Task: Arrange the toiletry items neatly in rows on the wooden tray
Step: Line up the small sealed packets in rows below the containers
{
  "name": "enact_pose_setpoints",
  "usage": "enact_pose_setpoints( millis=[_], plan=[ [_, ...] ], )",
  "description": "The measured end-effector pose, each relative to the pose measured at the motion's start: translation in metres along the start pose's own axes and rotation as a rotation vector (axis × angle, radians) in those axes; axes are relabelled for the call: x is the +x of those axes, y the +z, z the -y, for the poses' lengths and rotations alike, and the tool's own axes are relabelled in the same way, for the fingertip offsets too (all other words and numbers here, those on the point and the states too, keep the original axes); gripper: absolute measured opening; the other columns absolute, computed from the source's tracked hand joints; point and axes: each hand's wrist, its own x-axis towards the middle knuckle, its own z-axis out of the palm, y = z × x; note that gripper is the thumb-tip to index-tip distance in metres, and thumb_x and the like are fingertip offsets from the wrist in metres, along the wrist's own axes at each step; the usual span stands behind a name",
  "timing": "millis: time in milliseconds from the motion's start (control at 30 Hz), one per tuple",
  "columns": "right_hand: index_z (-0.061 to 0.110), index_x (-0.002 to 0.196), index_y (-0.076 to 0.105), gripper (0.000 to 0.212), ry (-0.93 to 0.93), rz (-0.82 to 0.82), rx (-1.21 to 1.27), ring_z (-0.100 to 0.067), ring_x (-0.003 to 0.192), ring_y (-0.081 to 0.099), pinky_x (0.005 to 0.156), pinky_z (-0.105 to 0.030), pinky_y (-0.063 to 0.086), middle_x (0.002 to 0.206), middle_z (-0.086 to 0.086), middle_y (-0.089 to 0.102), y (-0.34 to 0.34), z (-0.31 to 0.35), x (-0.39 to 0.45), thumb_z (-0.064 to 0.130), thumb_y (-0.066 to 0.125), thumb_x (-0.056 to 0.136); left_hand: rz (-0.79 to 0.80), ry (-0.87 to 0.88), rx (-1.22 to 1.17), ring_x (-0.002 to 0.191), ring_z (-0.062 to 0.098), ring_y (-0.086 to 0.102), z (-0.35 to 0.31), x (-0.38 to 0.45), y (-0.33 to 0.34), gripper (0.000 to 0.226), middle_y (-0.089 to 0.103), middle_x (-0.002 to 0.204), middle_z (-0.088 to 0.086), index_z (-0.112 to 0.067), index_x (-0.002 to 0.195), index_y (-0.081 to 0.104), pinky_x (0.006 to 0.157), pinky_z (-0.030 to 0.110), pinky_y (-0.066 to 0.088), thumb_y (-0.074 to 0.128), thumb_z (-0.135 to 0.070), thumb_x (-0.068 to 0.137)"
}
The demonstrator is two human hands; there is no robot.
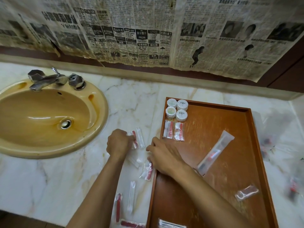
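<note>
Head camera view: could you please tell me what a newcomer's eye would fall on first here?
Probably the yellowed newspaper covering the wall behind the counter, then the amber sink set into the marble at left. Next comes the wooden tray at right, with four round white tins in its far left corner, and the left hand and right hand gripping clear sachets on the counter beside it.

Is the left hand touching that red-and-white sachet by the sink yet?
Touching. The head view shows the left hand with fingertips closed on the sachet, no gap between them.
</note>
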Motion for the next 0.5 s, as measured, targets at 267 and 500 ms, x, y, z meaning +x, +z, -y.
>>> enact_pose_setpoints(
  millis=[267, 500],
  plan=[
    [0.007, 0.096, 0.062, 0.011, 0.129, 0.153, -0.131, -0.031, 0.098, 0.052, 0.058, -0.031, 0.026, 0.112, -0.009, 0.047, -0.001, 0.019, 0.001, 0.005, 0.055, 0.087, -0.018, 0.004, -0.44, 0.09, 0.016, 0.062, 0.018, 0.0, -0.018, 0.038, 0.067, 0.095, -0.001, -0.017, 0.095, 0.067, 0.076, 0.032, 0.048, 0.085, -0.038, 0.069],
    [0.009, 0.105, 0.061, 0.021, 0.183, 0.157, -0.112, -0.031, 0.101, 0.055, 0.084, -0.037, 0.038, 0.116, -0.01, 0.05, -0.005, 0.023, 0.008, 0.004, 0.054, 0.086, 0.089, -0.003, -0.629, 0.061, 0.005, 0.054, 0.024, -0.016, -0.025, 0.03, 0.062, 0.074, -0.004, -0.004, 0.091, 0.07, 0.059, 0.023, 0.04, 0.084, -0.025, 0.074]
  ],
)
